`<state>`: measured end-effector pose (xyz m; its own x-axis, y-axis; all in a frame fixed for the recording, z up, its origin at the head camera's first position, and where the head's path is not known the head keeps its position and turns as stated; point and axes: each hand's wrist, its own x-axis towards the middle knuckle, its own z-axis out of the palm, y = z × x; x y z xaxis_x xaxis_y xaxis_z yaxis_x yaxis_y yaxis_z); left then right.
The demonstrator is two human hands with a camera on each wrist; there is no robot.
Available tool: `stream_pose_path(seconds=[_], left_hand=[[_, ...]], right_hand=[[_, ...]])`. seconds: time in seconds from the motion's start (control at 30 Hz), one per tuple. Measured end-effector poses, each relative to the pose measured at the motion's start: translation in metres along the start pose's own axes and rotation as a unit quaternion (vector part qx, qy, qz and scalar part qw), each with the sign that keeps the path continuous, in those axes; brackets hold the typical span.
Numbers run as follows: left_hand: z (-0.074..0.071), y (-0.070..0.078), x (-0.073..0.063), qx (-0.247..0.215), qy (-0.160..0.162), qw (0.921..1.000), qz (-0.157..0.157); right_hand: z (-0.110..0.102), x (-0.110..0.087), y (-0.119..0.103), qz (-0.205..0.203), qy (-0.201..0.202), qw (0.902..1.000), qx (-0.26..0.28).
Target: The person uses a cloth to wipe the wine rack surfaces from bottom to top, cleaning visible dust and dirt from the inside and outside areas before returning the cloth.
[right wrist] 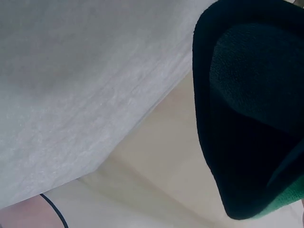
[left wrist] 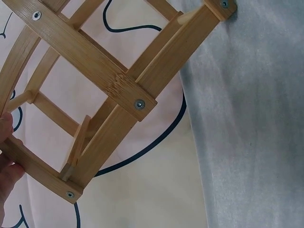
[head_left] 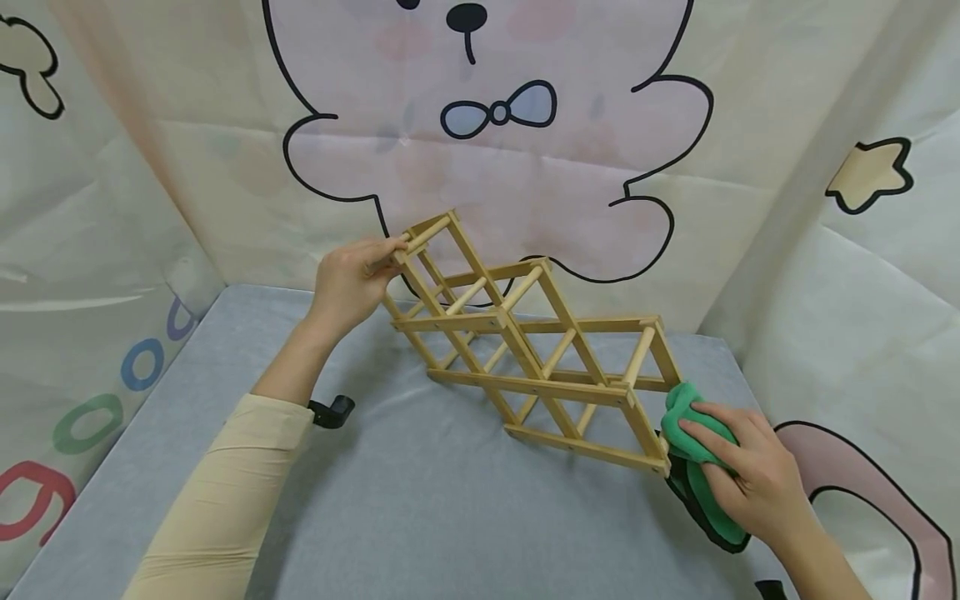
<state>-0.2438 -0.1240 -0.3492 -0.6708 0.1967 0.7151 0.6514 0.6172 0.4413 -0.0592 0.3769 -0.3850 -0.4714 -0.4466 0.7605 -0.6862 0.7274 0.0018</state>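
Note:
A folding wooden lattice rack point(head_left: 487, 381), made of slats and round rods, spans the middle of the head view, tilted with its left end higher. My left hand point(head_left: 348, 283) pinches the rack's upper left corner; in the left wrist view its fingertips point(left wrist: 8, 178) grip a slat beside screwed joints. At the lower right end, my right hand point(head_left: 757, 475) holds a bunched green cloth point(head_left: 686, 408) against the end of the rack. A dark-edged part of the cloth hangs below that hand and fills the right side of the right wrist view, its underside point(right wrist: 256, 80) looking dark.
A pale blue-grey cloth covers the table point(head_left: 390, 500). Printed fabric walls point(head_left: 847, 275) stand close behind and at both sides. A black strap end point(head_left: 333, 412) shows by the left wrist, and another black piece point(head_left: 770, 590) at the bottom edge near the right forearm.

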Motion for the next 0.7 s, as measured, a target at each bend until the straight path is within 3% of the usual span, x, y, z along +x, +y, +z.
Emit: stream_pose_path(seconds=[0.13, 0.37, 0.7], left_hand=[[-0.001, 0.001, 0.0, 0.002, 0.002, 1.0, -0.005], [-0.002, 0.003, 0.0, -0.003, -0.004, 0.9999, -0.01], [-0.001, 0.004, 0.0, 0.003, -0.009, 0.9999, -0.01]], right_hand=[[0.0, 0.001, -0.005, -0.009, 0.008, 0.9999, 0.005], [0.0, 0.003, 0.014, 0.029, -0.007, 0.9995, 0.001], [-0.013, 0.026, 0.027, 0.046, -0.064, 0.9968, -0.005]])
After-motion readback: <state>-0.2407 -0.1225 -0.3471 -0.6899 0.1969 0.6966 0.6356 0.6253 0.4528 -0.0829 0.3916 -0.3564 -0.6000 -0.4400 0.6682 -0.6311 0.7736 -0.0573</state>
